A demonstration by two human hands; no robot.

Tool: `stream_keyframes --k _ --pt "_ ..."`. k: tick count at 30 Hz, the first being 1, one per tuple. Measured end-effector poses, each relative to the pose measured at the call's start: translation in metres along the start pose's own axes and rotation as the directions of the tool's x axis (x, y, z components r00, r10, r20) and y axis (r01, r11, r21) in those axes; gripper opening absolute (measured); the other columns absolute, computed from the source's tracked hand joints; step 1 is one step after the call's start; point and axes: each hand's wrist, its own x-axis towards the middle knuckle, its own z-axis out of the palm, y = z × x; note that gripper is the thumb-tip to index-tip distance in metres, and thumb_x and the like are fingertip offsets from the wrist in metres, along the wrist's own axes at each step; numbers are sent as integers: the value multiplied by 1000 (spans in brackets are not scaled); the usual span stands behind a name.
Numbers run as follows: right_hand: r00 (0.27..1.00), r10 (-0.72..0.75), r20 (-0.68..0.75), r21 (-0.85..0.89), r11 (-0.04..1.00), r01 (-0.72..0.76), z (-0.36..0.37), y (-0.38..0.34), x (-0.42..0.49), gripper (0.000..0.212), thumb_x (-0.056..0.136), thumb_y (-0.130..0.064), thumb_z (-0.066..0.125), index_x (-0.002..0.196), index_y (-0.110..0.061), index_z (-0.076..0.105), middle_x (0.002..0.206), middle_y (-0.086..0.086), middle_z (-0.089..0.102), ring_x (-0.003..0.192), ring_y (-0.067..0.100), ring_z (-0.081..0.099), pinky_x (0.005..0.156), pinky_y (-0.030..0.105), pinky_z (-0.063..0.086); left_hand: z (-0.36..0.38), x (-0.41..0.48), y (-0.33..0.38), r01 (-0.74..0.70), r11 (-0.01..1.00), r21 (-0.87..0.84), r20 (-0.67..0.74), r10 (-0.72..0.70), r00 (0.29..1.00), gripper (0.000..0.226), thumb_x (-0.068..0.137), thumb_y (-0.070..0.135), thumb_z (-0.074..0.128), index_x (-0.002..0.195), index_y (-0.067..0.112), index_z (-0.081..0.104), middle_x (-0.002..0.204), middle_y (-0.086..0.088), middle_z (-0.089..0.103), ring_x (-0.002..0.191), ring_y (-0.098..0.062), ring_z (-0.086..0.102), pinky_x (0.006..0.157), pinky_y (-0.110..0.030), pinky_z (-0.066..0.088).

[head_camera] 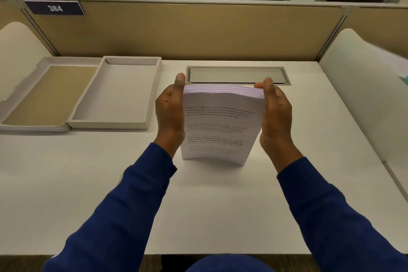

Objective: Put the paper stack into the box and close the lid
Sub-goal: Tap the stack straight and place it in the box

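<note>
Standing on edge on the smooth white worktop, a thick printed paper stack is clasped by left hand and right hand; the shallow rectangular cardboard box lies open nearby.

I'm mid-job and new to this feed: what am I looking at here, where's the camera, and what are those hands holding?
There is no machine here: a person in blue sleeves works with bare hands. The single picture comes from a wide-angle camera worn on the person's head, looking forward and down, so the edges bend.

The left hand and right hand grip the paper stack by its sides. It stands upright, printed page facing the camera, its bottom edge seemingly resting on the white desk.

To the left lie the open box, empty, and beside it, touching, the lid, inside facing up. Behind the stack is a grey cover plate set into the desk. The partition carries a sign reading 384.
</note>
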Motion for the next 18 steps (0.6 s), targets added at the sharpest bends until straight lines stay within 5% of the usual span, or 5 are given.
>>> stream_keyframes --k 6,11,14,16,18 --pt "999 40 -18 -40 998 -41 3 0 9 27 99 -51 52 93 -34 72 74 -18 70 70 4 62 53 17 48 4 6 1 -3 992 129 2 2 1000 20 101 49 51 97 37 67 92 7 70 88 -15 63 68 -29 50" --pt "999 43 12 -12 999 -43 3 -1 10 26 99 -51 53 100 -32 71 78 -20 70 70 -1 63 54 17 49 6 6 6 -4 990 139 18 2 1000 26 91 57 51 89 36 66 84 10 69 83 -13 63 67 -29 49" --pt "994 22 111 3 1000 -22 -2 0 5 49 95 -65 44 117 -27 67 100 -6 74 84 7 67 62 19 55 1 4 3 -5 993 118 73 -4 997 55 86 72 49 85 19 65 75 9 67 71 -7 63 63 -26 47" --pt "984 -13 180 3 1000 13 -8 9 1 58 89 -69 47 124 -25 62 107 -1 73 89 7 69 67 19 56 -5 2 -6 -25 997 69 157 14 987 70 82 76 48 103 12 68 82 5 71 75 -9 67 64 -24 50" --pt "976 -32 216 -32 999 39 -14 23 -4 56 86 -61 58 130 -26 58 112 0 71 97 11 70 72 24 59 -12 -1 -20 -71 997 35 230 61 971 60 86 65 54 120 18 67 99 1 75 87 -12 71 69 -22 56"
